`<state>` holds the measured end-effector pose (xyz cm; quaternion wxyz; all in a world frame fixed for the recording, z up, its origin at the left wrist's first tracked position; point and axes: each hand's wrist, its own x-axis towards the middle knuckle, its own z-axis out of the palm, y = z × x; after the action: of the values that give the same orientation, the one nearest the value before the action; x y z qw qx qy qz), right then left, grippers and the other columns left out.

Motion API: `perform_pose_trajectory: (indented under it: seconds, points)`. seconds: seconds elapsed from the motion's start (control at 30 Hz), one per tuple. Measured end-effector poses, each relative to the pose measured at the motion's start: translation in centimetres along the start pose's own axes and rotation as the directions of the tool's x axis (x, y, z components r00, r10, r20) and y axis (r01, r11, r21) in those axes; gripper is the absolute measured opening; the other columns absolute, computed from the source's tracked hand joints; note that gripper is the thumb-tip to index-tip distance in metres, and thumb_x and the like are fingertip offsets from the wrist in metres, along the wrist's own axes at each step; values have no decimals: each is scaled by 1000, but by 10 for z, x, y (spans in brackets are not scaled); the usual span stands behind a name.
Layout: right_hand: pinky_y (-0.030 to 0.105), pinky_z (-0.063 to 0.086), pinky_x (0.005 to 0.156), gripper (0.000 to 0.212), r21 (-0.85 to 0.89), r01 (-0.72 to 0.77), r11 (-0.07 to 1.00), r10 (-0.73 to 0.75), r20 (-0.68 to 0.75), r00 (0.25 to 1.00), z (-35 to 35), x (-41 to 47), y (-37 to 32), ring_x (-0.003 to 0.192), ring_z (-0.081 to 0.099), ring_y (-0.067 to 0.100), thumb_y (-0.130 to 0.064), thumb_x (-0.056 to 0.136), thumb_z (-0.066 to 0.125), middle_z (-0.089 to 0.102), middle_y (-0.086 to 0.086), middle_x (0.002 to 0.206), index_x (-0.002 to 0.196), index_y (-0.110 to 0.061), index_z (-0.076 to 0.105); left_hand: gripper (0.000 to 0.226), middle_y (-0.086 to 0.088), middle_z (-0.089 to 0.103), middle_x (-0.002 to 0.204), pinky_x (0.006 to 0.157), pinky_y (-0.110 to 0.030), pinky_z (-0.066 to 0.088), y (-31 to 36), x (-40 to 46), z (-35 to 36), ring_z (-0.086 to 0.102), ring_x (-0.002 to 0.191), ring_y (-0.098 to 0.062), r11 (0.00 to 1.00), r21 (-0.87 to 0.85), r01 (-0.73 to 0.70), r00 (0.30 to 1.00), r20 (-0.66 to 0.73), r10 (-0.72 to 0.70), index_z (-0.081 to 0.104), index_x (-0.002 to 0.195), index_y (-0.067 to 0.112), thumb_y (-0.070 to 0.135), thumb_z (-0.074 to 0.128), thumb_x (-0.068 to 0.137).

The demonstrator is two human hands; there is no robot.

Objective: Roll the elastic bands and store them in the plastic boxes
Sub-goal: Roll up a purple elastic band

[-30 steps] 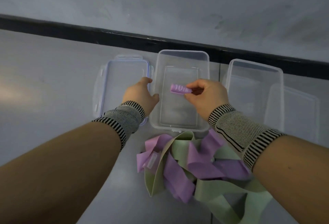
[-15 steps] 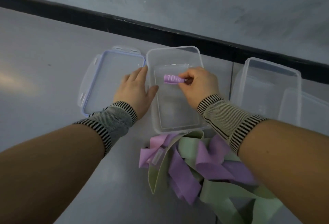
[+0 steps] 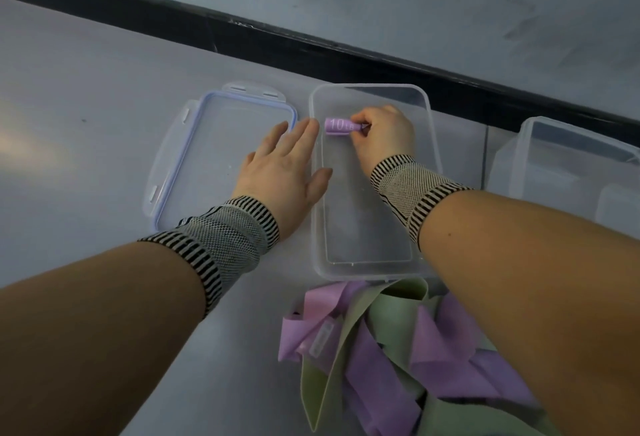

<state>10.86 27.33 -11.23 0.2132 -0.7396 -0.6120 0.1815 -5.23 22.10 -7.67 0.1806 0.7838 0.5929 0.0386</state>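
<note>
- Rolled purple band (image 3: 338,126) with "10 LB" on it sits inside the middle clear box (image 3: 372,255), near the far end.
- The right hand (image 3: 382,136) pinches the roll's right end with curled fingers.
- The left hand (image 3: 284,172) lies flat with straight fingers, against the box's left wall and over the lid (image 3: 194,158).
- Loose purple and green bands (image 3: 381,356) lie piled on the table (image 3: 86,89) just in front of the box.
- Another clear box (image 3: 568,155) stands to the right.
</note>
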Motion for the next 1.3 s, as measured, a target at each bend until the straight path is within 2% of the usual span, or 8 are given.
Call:
perform_pose_trajectory:
  seconds: [0.13,0.33,0.57,0.73,0.9,1.07,1.2,1.3]
  points:
    - [33,49,90,23,-3,-7,1000,7,3,1000,10,7,3,99,58,20,-21,91,58,58,4,112,113,-18,65,67,11,7,158,114,-40,14,-1,4,-1,1,145,-14,999,-4,-35,999,5,35,3,150,25,47,33,95]
    - [28,46,89,24,14,-57,998,57,-6,998,14,11,1,102,57,18,-21,92,57,59,3,113,115,-18,63,67,11,4,158,114,-39,14,-2,4,-1,-1,145,-13,999,-14,-35,999,27,35,2,150,26,48,33,95]
    - [23,41,75,14,121,-191,974,197,-38,980,15,12,-6,90,56,15,-16,90,58,61,-1,100,104,-18,58,67,13,2,158,114,-39,12,0,4,-3,-3,145,-12,1000,-8,-21,998,52,22,-1,150,27,49,32,95]
    - [23,42,70,12,175,-230,957,241,-44,969,17,8,-5,84,56,13,-21,90,60,60,-3,93,102,-19,55,67,12,4,158,115,-40,13,-1,4,-1,-1,145,-13,1000,-15,-26,999,37,27,0,150,25,48,32,95]
    - [26,49,78,13,120,-192,974,198,-38,979,17,7,-5,89,60,15,-24,92,58,64,0,97,103,-17,60,67,10,6,158,117,-41,14,-1,4,3,-1,145,-15,999,-29,-30,999,17,30,1,150,24,47,33,95]
    - [31,52,84,17,147,-160,976,170,-54,984,17,2,-3,92,61,16,-24,91,59,65,0,101,107,-18,63,67,10,6,158,117,-43,14,-1,5,4,-2,145,-15,999,-39,-23,1000,18,23,2,150,25,46,33,96]
    - [21,44,70,23,226,-240,944,257,-49,965,17,0,-6,89,60,12,-27,91,59,64,-4,103,113,-20,57,67,10,7,158,117,-43,14,-1,5,4,-1,145,-16,998,-51,-27,1000,11,28,3,150,24,45,34,95]
    - [18,37,62,25,245,-316,917,341,-69,937,19,0,-10,82,52,8,-33,88,62,58,-1,107,110,-25,55,67,10,7,158,117,-43,14,-2,5,5,-1,145,-16,998,-48,-30,999,13,31,3,150,25,46,34,95]
